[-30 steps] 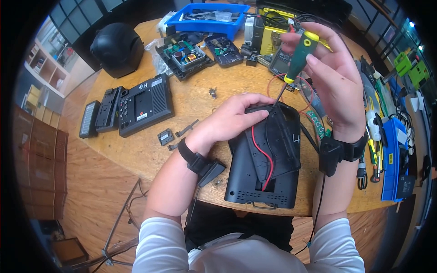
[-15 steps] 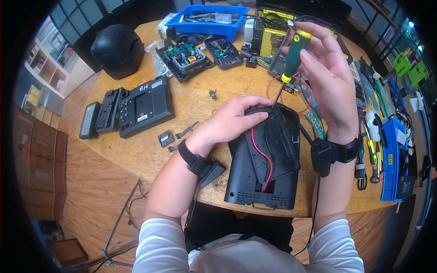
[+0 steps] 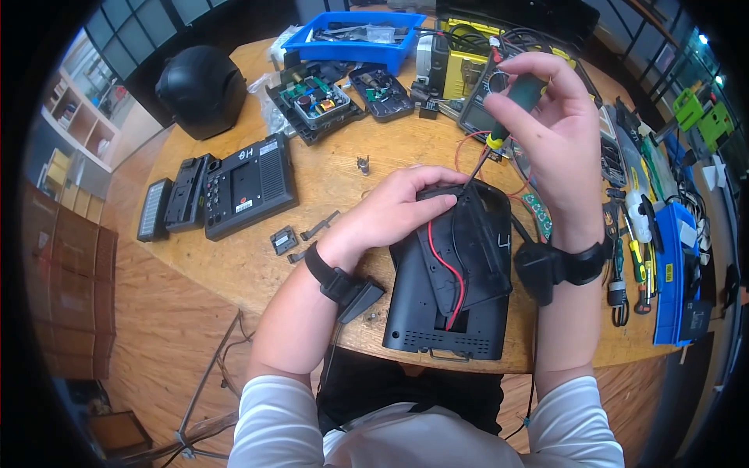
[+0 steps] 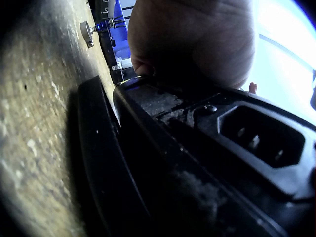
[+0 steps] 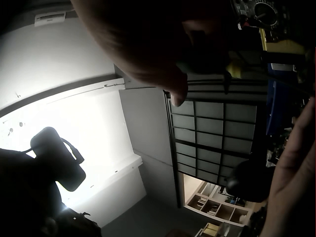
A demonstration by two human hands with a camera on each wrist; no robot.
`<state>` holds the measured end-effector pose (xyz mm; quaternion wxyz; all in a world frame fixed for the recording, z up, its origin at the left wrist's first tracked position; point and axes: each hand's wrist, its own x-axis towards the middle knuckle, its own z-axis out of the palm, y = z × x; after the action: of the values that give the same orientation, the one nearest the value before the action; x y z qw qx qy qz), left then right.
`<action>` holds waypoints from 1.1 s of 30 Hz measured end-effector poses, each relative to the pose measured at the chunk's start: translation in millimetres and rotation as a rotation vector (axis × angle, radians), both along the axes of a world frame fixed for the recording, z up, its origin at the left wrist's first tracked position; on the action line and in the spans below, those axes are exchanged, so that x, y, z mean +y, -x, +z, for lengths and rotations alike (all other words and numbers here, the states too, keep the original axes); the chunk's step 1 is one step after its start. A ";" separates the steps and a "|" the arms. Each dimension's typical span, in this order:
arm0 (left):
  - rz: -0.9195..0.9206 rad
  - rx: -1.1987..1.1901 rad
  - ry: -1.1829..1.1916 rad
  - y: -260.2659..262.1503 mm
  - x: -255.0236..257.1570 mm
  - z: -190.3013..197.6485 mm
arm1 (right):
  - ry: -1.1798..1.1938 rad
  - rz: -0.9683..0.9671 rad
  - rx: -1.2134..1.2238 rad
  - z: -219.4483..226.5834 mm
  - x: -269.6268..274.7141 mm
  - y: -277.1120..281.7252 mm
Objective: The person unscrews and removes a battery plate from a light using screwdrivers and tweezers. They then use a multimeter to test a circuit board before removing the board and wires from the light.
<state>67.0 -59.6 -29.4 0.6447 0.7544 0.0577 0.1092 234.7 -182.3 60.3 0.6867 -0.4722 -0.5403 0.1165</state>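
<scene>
On the table in front of me lies a black device housing, with a loose black panel tilted across its back. A red wire runs along the panel. My left hand grips the housing's far edge, thumb on top beside the panel's upper end. In my right hand is a green and yellow screwdriver, held by its handle, which the fingers partly cover. Its shaft slants down to the panel's upper end, close to my left thumb. A three-pin power socket shows on the housing in the left wrist view.
Left on the table are a black unit marked HG and small loose parts. Behind stand an opened circuit housing, a blue bin and a multimeter. Tools and another blue bin line the right edge.
My right hand has turned round the screwdriver handle and shifted left, hiding the yellow handle end. The screwdriver tip stays near the same spot. The left hand keeps its grip, almost still.
</scene>
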 end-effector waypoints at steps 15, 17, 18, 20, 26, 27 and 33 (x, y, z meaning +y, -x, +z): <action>0.006 0.003 -0.003 0.0 0.3 -0.7 | 0.032 -0.075 -0.040 -4.2 7.9 8.4; 0.005 0.006 -0.002 0.0 1.4 -1.9 | 0.048 -0.083 -0.067 -0.1 4.8 10.1; 0.004 0.003 -0.012 -0.6 2.3 -3.9 | 0.036 -0.014 -0.012 1.1 4.1 10.6; 0.002 0.001 -0.020 -0.9 2.6 -4.8 | 0.026 0.055 0.043 2.7 2.6 11.4; 0.000 -0.045 -0.065 -1.0 0.8 -1.2 | 0.015 0.145 0.160 8.6 -6.0 7.1; 0.002 -0.052 -0.061 -1.3 0.6 -1.3 | 0.017 0.145 0.160 10.3 -8.5 5.4; 0.015 -0.018 -0.082 -0.6 0.4 -0.2 | -0.037 0.142 0.163 10.6 -14.1 -7.3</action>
<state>67.6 -59.2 -29.7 0.6128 0.7788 0.0529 0.1231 242.0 -196.3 70.9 0.7269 -0.4088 -0.5171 0.1928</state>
